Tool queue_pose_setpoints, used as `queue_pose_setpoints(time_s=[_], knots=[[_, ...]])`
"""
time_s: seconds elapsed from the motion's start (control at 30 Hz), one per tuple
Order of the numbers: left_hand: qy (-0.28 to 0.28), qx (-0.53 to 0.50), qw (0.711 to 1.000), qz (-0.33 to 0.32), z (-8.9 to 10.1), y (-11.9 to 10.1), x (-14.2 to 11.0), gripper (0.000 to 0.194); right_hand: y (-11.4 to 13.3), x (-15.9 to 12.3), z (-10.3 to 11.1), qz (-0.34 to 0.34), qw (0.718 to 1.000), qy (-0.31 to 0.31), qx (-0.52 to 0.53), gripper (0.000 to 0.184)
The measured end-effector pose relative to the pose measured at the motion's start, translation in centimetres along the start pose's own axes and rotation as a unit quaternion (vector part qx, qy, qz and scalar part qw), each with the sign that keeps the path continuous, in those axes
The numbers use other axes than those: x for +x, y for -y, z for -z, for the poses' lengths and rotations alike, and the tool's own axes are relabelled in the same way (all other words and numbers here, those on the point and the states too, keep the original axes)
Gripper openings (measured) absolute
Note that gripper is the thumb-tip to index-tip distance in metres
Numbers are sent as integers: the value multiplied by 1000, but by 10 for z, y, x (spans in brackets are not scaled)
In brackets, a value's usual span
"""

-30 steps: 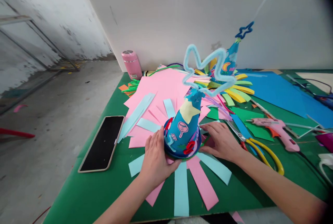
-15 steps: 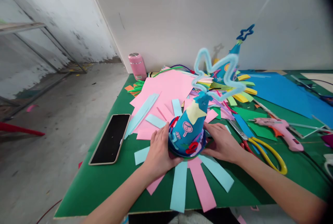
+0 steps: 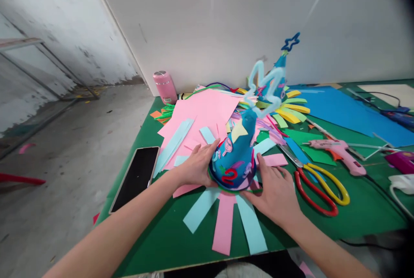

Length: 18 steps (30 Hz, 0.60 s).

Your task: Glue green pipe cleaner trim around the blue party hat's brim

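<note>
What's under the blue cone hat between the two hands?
Pink and light-blue paper strips fan out from under the blue cone hat, over the green tabletop. Its base covers the middle, so the strips' inner ends cannot be seen.

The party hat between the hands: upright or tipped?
Upright: the party hat has its rim down and its light-blue star on top.
</note>
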<state>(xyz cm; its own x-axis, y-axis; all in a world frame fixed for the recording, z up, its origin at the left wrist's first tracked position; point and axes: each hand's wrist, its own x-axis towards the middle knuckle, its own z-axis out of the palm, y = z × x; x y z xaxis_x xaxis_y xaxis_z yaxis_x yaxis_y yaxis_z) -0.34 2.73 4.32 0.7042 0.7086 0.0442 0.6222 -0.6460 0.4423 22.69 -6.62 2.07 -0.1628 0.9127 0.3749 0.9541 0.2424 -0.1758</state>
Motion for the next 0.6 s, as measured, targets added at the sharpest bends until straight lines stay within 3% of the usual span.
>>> queue_pose_setpoints(time_s=[0.23, 0.43, 0.6], knots=[[-17, -16, 999, 46, 2, 4, -14, 115, 3, 5, -5, -37, 999, 31, -6, 87], [-79, -33, 986, 142, -17, -24, -28, 124, 0, 10, -2, -15, 999, 38, -3, 89], [-128, -35, 970, 204, -34, -42, -28, 119, 0, 8, -1, -12, 999, 41, 6, 90]])
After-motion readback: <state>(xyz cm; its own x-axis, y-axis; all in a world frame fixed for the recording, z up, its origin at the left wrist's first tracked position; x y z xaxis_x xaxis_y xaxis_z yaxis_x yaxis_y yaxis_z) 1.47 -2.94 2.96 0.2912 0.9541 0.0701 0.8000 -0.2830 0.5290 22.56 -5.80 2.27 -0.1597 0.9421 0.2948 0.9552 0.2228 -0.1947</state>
